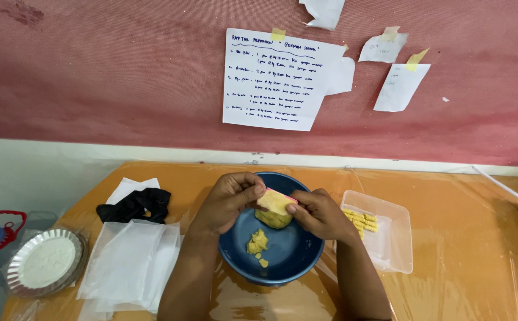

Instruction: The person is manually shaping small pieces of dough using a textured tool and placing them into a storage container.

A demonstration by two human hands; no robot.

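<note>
- So the main thing here is a small flat yellow slab with a pink edge, looks like a plastic mould or press [274, 201], held up right over the middle of a round dark blue plastic bowl [306, 252].
- Its long axis runs roughly left to right, tilted a bit: the left end sits higher, the right end dips toward the right hand. The broad face looks up toward the camera.
- It sits smack between both hands, so neither is really nearer. The left hand [230, 201] pinches the upper left end with curled fingers, and the right hand [318, 213] grips the lower right end, thumb on the edge. Both are closed on it.
- Just under the slab, touching or nearly touching it (can't tell which), there's a lump of yellow dough [272, 219] that seems to rest against the bowl's inner wall.
- Lower in the bowl, a few loose yellow dough crumbs [258, 244] lie on the bottom, apart from the lump.
- Right of the bowl, just beside it, a clear rectangular plastic container [390, 244] holds a row of small yellow dough sticks [360, 220] at its far left end.
- Left of the bowl: a stack of white translucent plastic sheets [131, 261], with a crumpled black plastic bag [135, 205] behind it.
- Further left, a fluted round metal tin with white powder [45, 261].
- Everything sits on an orange bench under clear film [461, 238].
</note>
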